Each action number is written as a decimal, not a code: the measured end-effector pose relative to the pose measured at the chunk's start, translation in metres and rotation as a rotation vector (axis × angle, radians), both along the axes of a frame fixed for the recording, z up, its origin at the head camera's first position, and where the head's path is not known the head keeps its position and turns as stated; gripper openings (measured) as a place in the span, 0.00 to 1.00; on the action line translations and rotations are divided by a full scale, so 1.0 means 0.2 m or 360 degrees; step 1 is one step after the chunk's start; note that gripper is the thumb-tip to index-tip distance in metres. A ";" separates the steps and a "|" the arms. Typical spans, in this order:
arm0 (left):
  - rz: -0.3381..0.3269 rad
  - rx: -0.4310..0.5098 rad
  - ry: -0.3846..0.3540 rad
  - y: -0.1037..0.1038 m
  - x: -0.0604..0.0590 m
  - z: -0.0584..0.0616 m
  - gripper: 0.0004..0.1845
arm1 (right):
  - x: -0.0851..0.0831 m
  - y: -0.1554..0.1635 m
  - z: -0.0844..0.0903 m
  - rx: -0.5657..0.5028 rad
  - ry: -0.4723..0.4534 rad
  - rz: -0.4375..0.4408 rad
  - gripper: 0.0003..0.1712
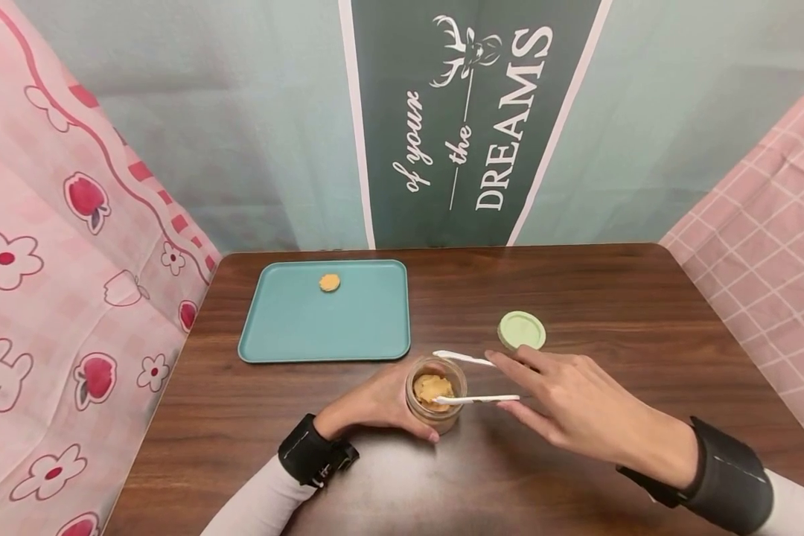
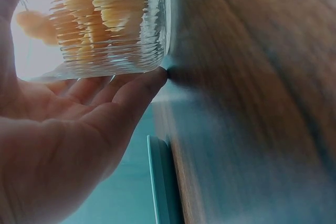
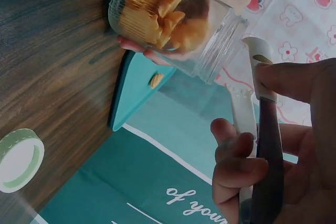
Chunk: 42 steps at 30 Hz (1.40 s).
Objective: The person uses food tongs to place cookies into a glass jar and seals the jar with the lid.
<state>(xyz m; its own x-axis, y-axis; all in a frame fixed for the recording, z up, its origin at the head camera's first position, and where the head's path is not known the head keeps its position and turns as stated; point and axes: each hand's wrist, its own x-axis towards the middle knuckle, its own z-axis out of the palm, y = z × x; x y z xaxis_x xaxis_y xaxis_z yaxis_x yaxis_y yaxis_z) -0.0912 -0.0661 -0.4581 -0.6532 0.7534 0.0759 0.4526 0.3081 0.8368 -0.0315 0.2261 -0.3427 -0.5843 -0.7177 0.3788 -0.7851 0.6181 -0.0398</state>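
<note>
My left hand (image 1: 375, 398) is wrapped around a clear ribbed glass jar (image 3: 226, 40), which stands on the table with its mouth uncovered. Several golden, wavy-edged cookies (image 1: 432, 388) lie inside the jar. In my right hand (image 1: 576, 402) is a pair of tongs (image 3: 270, 156) with white tips and darker arms, gripped between thumb and fingers. The tong tips are spread apart at the jar's mouth, and no cookie shows between them. In the left wrist view, the fingers curve along the jar's side near its base.
Left of the jar lies a teal tray (image 1: 328, 331) with one cookie (image 1: 330, 283) near its far edge. A pale green round lid (image 1: 522, 331) rests on the wooden table (image 1: 616, 298) beyond my right hand. Printed cloths hang around the table's back and sides.
</note>
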 end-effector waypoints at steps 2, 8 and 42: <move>-0.0012 0.0025 -0.0008 0.00 0.00 0.00 0.48 | 0.00 0.00 0.00 0.0007 0.0004 -0.0011 0.34; -0.0008 0.0030 -0.0027 0.00 0.00 0.00 0.49 | -0.01 0.00 0.01 -0.0001 0.0021 -0.0031 0.35; -0.0003 0.0046 -0.0108 0.00 0.01 0.00 0.50 | -0.32 -0.16 0.02 -0.0118 -0.0100 -0.0239 0.33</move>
